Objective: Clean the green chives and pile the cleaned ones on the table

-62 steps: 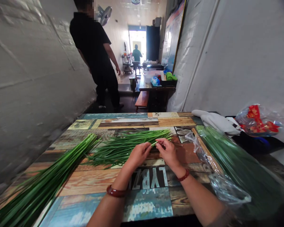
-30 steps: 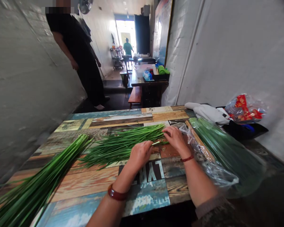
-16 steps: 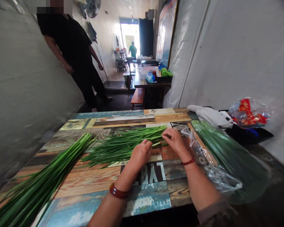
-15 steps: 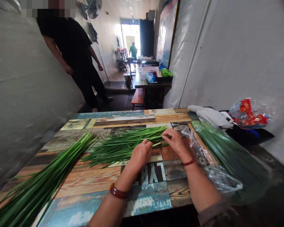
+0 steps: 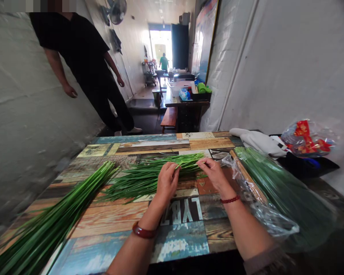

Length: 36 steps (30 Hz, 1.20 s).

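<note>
A loose pile of garlic chives [image 5: 140, 173] lies across the middle of the table, its pale stem ends toward the right. My left hand [image 5: 168, 178] is closed on a few chives, near the stem end of the pile. My right hand [image 5: 213, 173] pinches at the pale stem ends with thumb and fingertips; exactly how many stems it has is too small to tell. To the left lies a larger, neatly lined-up chive bundle [image 5: 71, 206], stems pointing away from me. More chives in a clear plastic bag [image 5: 283, 194] rest on the right.
The wood-patterned table [image 5: 117, 215] carries a wooden stick [image 5: 248, 175] beside the bag, a white cloth item [image 5: 256, 141] and a clear bag with red packaging [image 5: 308, 137]. A person in black [image 5: 88, 72] stands beyond at left; another table [image 5: 186, 101] is farther back.
My left hand has tilted more upright and moved slightly up, away from the pale stem it held lower down. The person in black has shifted, one arm now hanging away from the body.
</note>
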Each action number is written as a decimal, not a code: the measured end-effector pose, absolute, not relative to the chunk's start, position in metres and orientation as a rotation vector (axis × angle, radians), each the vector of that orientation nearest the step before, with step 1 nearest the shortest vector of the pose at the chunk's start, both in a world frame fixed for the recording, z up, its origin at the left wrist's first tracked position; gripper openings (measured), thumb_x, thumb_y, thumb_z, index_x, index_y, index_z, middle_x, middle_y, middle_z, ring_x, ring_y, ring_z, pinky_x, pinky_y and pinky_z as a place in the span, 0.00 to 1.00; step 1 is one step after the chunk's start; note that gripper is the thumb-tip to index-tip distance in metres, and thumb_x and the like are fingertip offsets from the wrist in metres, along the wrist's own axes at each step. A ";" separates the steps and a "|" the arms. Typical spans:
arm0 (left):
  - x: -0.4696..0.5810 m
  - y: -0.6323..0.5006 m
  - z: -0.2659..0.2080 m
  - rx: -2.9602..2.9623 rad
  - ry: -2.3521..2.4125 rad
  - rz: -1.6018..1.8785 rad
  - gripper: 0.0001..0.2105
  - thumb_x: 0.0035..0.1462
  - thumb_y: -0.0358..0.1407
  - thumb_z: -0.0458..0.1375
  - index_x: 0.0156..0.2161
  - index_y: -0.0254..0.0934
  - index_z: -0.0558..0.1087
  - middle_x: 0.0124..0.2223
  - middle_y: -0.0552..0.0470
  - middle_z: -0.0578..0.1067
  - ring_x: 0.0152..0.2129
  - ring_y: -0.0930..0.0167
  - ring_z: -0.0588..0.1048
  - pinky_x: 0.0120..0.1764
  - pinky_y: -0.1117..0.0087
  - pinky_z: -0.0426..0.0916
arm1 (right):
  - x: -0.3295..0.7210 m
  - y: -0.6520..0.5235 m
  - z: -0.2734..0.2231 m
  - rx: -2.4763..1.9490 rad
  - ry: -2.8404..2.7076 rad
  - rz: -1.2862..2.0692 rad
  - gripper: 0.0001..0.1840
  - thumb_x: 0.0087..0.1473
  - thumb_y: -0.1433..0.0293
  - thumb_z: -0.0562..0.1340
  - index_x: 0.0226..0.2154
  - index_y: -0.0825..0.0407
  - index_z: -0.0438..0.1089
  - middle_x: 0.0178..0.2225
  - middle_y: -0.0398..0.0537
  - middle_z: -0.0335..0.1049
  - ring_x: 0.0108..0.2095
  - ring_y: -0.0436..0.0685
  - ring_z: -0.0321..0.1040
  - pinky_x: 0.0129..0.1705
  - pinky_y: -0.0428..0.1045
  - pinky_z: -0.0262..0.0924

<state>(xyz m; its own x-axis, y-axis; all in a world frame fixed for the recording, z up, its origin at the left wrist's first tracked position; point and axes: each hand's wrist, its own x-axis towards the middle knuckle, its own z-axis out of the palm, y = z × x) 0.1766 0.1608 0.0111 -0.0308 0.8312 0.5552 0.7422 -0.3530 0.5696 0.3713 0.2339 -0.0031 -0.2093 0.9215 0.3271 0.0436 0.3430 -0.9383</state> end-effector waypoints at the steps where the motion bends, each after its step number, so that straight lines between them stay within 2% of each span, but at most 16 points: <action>1: 0.176 0.161 0.011 2.104 1.700 1.397 0.11 0.65 0.36 0.47 0.38 0.38 0.72 0.40 0.47 0.73 0.40 0.69 0.70 0.44 0.68 0.65 | 0.370 0.232 -0.002 -0.889 -1.557 1.067 0.13 0.51 0.58 0.64 0.30 0.50 0.74 0.31 0.45 0.75 0.34 0.55 0.69 0.39 0.50 0.62; 5: 0.175 0.164 0.005 2.079 1.622 1.403 0.11 0.64 0.37 0.48 0.43 0.39 0.72 0.45 0.47 0.76 0.45 0.69 0.72 0.49 0.66 0.64 | 0.367 0.226 0.002 -0.827 -1.584 1.115 0.12 0.53 0.58 0.63 0.28 0.50 0.73 0.29 0.43 0.72 0.33 0.53 0.66 0.38 0.48 0.60; 11: 0.174 0.166 0.001 2.046 1.625 1.168 0.13 0.65 0.39 0.46 0.40 0.39 0.73 0.40 0.49 0.77 0.38 0.70 0.74 0.43 0.69 0.65 | 0.364 0.222 0.004 -0.788 -1.570 1.102 0.12 0.54 0.60 0.62 0.26 0.50 0.71 0.28 0.43 0.70 0.33 0.53 0.64 0.39 0.48 0.59; 18: 0.171 0.163 0.003 2.051 1.681 1.227 0.13 0.65 0.39 0.46 0.41 0.38 0.72 0.37 0.50 0.76 0.35 0.70 0.73 0.39 0.71 0.64 | 0.362 0.222 0.003 -0.796 -1.436 1.081 0.12 0.52 0.60 0.64 0.24 0.50 0.70 0.28 0.42 0.69 0.31 0.53 0.64 0.37 0.47 0.59; 22: 0.165 0.161 0.008 2.230 1.886 1.257 0.12 0.65 0.36 0.46 0.43 0.37 0.71 0.36 0.49 0.76 0.34 0.70 0.73 0.37 0.69 0.62 | 0.363 0.226 -0.003 -0.841 -1.297 1.168 0.14 0.53 0.57 0.63 0.28 0.51 0.73 0.27 0.43 0.69 0.28 0.52 0.63 0.32 0.46 0.58; 28: 0.155 0.159 0.016 2.435 2.269 1.179 0.10 0.64 0.33 0.49 0.44 0.37 0.71 0.34 0.49 0.76 0.34 0.68 0.73 0.38 0.65 0.59 | 0.367 0.232 -0.009 -0.900 -1.197 1.152 0.19 0.54 0.53 0.61 0.30 0.51 0.75 0.26 0.44 0.70 0.28 0.52 0.64 0.30 0.47 0.57; 33: 0.158 0.156 0.021 2.398 2.226 1.367 0.08 0.63 0.32 0.50 0.42 0.38 0.71 0.44 0.46 0.76 0.43 0.65 0.71 0.46 0.62 0.60 | 0.365 0.230 -0.008 -0.980 -1.388 0.981 0.20 0.57 0.53 0.58 0.31 0.51 0.74 0.27 0.44 0.71 0.29 0.53 0.65 0.31 0.47 0.58; 36: 0.167 0.157 0.017 2.410 1.978 1.403 0.09 0.63 0.31 0.49 0.43 0.37 0.70 0.45 0.46 0.76 0.44 0.66 0.71 0.47 0.64 0.62 | 0.358 0.223 -0.007 -0.931 -1.552 0.873 0.18 0.59 0.57 0.57 0.30 0.51 0.74 0.28 0.45 0.71 0.30 0.53 0.66 0.34 0.47 0.59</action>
<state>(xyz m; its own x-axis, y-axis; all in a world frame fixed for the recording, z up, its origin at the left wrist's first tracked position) 0.1670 0.1566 0.0168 0.0129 0.6875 0.7260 0.9124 -0.3052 0.2728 0.3583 0.2234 -0.0072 -0.1193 0.9031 0.4125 0.1164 0.4253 -0.8975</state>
